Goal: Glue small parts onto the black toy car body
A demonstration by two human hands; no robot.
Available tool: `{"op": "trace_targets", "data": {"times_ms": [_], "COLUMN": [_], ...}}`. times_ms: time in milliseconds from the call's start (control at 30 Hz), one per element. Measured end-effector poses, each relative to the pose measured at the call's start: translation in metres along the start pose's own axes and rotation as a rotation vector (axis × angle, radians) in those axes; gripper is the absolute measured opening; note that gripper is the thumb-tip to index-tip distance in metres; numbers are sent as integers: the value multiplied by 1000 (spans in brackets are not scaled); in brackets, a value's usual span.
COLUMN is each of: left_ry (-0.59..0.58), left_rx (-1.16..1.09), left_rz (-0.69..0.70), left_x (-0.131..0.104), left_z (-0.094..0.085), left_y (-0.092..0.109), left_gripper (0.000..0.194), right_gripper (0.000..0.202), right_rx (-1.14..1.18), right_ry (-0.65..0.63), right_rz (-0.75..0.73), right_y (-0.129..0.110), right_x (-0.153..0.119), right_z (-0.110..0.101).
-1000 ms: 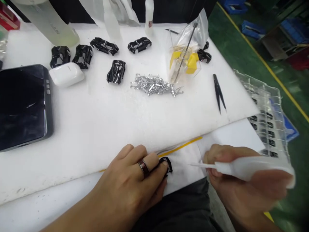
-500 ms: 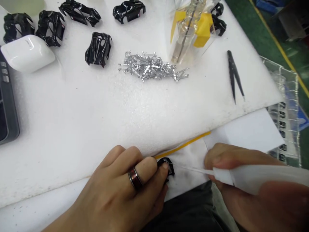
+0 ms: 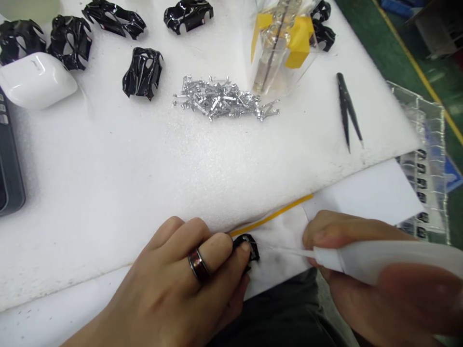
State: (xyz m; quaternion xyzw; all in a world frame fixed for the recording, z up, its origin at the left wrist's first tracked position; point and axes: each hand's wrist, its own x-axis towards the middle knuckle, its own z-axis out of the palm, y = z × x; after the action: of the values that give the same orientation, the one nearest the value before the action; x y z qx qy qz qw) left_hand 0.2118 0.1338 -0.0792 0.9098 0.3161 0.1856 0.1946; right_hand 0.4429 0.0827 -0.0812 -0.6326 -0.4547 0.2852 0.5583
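Note:
Near the front edge of the white foam sheet, my left hand [image 3: 184, 284], with a ring on one finger, is closed on a small glossy black toy car body [image 3: 254, 250]. Most of that part is hidden behind the fingers. Over on the right, my right hand [image 3: 347, 299] wraps round a translucent white squeeze bottle [image 3: 394, 253] with a long thin nozzle. The nozzle points left, and its fine tip reaches the black part; whether it touches is too small to tell.
A pile of small silver metal clips [image 3: 220, 99] lies on the foam sheet [image 3: 144, 173]. Black tweezers [image 3: 347, 111] rest at right. Several black car bodies [image 3: 143, 73] stand behind, near a clear box [image 3: 282, 53] with yellow foam. A white case [image 3: 38, 79] and a dark device [image 3: 10, 159] are left.
The whole view has shifted slightly, so things on the foam sit a little further left. The nozzle tip appears slightly closer to the black part; both grips are the same.

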Motion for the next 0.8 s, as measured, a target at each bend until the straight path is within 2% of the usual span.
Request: {"op": "trace_targets", "data": {"times_ms": [133,333,500,667,800], "left_ry": [16,21,14,21,22], "left_rx": [10,9,19,25,25], "left_rz": [24,27,21,35,38], "left_x": [1,1,3,4,2], "left_z": [1,0,0,0,-1], "left_y": [-1,-1,-1,-2,-2], "left_gripper": [23,21,21,21,20], "right_gripper": [42,41,41,51,47], "right_rx": [107,77,78,68,79], "right_ry": [-13,32,15,29,33], "right_rz": [-10,-4,3,76,65], "right_y": [-3,-6,-9,-15,-16], "right_x": [5,8,11,16,15], "right_z": [5,8,9,13,12]}}
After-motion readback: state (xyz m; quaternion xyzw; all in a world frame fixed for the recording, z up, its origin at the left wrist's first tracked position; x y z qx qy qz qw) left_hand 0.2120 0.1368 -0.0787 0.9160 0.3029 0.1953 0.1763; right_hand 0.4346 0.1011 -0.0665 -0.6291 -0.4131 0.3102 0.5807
